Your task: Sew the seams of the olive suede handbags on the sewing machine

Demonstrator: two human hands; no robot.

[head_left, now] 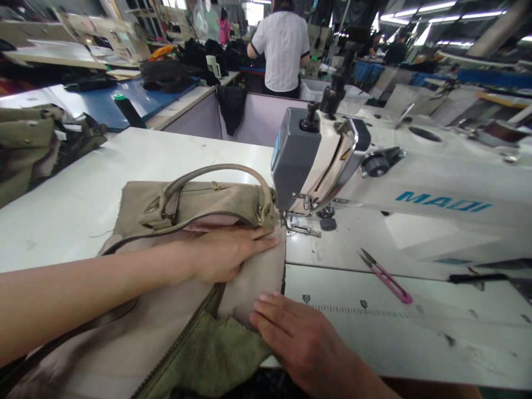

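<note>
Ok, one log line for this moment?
left hand: flat on bag lining | right hand: pressing lining edge | bag at sewing machine foot

Left hand (226, 252) and right hand (299, 335) lie flat, fingers extended.

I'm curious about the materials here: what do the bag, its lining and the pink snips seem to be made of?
Bag: likely matte olive suede or canvas, napped look. Lining: smooth, thin pinkish-beige cloth, folding softly under the left hand and right hand. Snips: pink handle, probably plastic, with dark metal-looking blades.
</note>
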